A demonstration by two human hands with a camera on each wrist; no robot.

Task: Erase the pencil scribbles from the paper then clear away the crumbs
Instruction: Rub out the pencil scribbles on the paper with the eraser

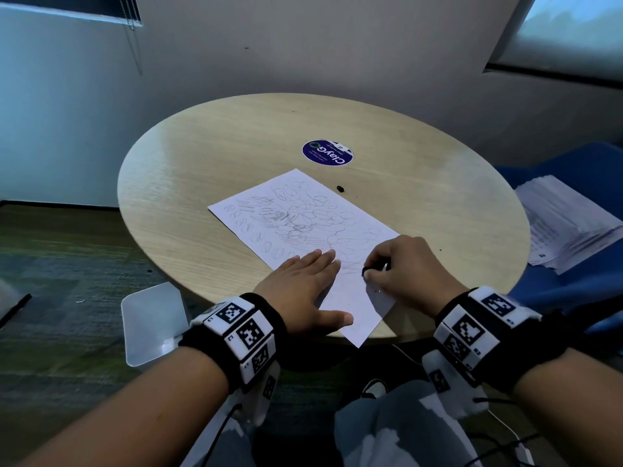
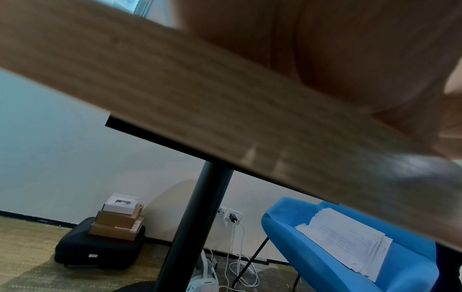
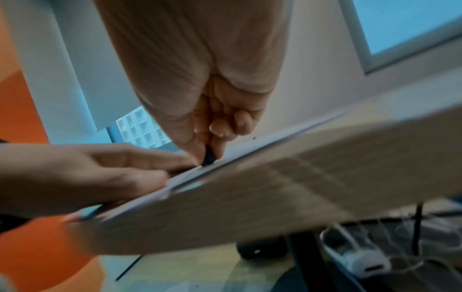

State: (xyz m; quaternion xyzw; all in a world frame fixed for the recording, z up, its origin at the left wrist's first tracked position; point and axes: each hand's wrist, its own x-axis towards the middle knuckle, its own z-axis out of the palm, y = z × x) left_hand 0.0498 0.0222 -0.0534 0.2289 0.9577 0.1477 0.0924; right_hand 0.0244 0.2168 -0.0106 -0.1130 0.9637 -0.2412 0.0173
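A white sheet of paper [image 1: 303, 224] covered in pencil scribbles lies slantwise on the round wooden table [image 1: 202, 163]. My left hand [image 1: 305, 284] lies flat with straight fingers on the sheet's near part, pressing it down. My right hand [image 1: 397, 264] pinches a small black eraser [image 1: 365, 272] between thumb and fingers, its tip on the paper just right of the left fingertips. The right wrist view shows the eraser [image 3: 208, 158] touching the sheet's edge [image 3: 180, 180]. Another small black piece [image 1: 340, 188] lies on the table beyond the paper.
A round blue sticker [image 1: 327, 152] is on the table's far side. A blue chair [image 1: 573, 183] at the right holds a stack of printed papers [image 1: 566, 220]. A pale bin [image 1: 151, 321] stands on the floor at the left. Boxes [image 2: 117, 221] and cables lie under the table.
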